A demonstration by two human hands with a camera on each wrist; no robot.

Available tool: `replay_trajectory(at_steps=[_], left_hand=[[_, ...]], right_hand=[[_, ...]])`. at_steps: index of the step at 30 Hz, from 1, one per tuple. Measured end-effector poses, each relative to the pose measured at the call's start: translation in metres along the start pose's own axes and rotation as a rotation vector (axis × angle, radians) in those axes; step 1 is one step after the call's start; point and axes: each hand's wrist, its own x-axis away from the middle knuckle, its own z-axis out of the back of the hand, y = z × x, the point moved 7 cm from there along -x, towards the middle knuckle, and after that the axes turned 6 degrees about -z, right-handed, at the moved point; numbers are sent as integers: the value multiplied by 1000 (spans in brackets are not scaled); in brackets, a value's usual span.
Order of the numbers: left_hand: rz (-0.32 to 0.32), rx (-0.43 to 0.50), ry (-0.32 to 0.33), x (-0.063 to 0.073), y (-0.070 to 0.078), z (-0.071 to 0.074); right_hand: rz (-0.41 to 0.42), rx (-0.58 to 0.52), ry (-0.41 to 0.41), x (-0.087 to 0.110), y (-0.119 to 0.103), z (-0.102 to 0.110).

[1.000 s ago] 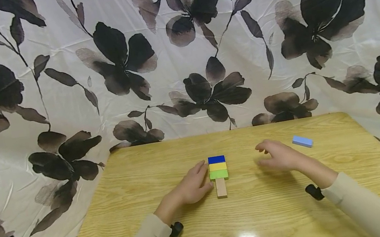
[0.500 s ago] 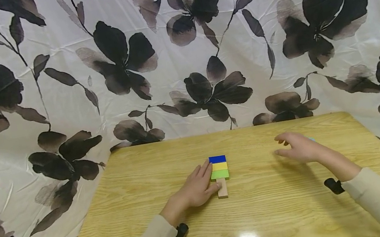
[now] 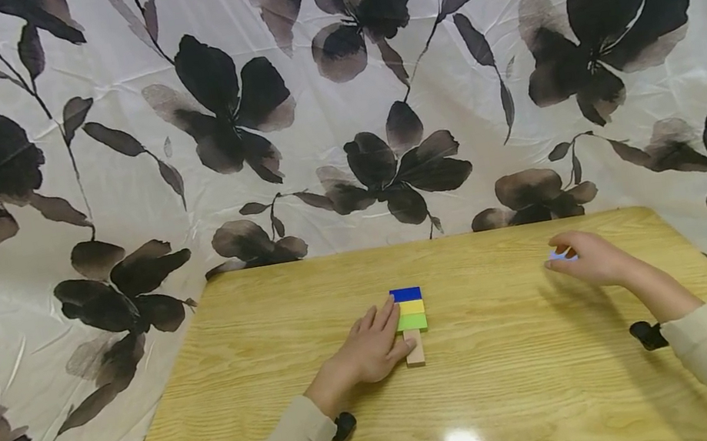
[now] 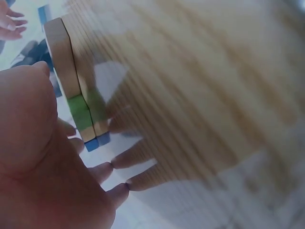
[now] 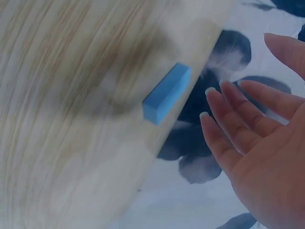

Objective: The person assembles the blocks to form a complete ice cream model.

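Note:
Near the table's middle, a dark blue block (image 3: 407, 294), a yellow block (image 3: 413, 307) and a light green block (image 3: 413, 322) lie side by side in a stack-like row. A bare wooden block (image 3: 416, 357) extends from the green one toward the person. My left hand (image 3: 369, 349) rests along their left side, fingertips over the coloured blocks' left edge and thumb at the wooden block. On the far right lies a light blue block (image 5: 167, 93). Beside it hovers my right hand (image 5: 257, 138), fingers spread and apart from the block; in the head view it partly hides the block.
The wooden table (image 3: 259, 330) reaches back to a white floral cloth (image 3: 306, 103) hanging behind it. The light blue block lies toward the table's far right part. A glare spot shows near the front. Each wrist wears a small black camera.
My right hand has moved right, from beside the row to over the light blue block. My left hand has shifted slightly right, its fingers and thumb now overlapping the row's blocks.

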Motion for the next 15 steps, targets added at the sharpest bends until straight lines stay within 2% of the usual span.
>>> replay_trajectory(at_steps=[6, 9, 15], left_hand=[[13, -37, -14, -2, -1, -3], [14, -55, -9, -1, 0, -1], [28, -85, -45, -2, 1, -2]], right_hand=[[-82, -14, -15, 3, 18, 4], [-100, -13, -15, 2, 25, 6], [-136, -6, -2, 3, 40, 7]])
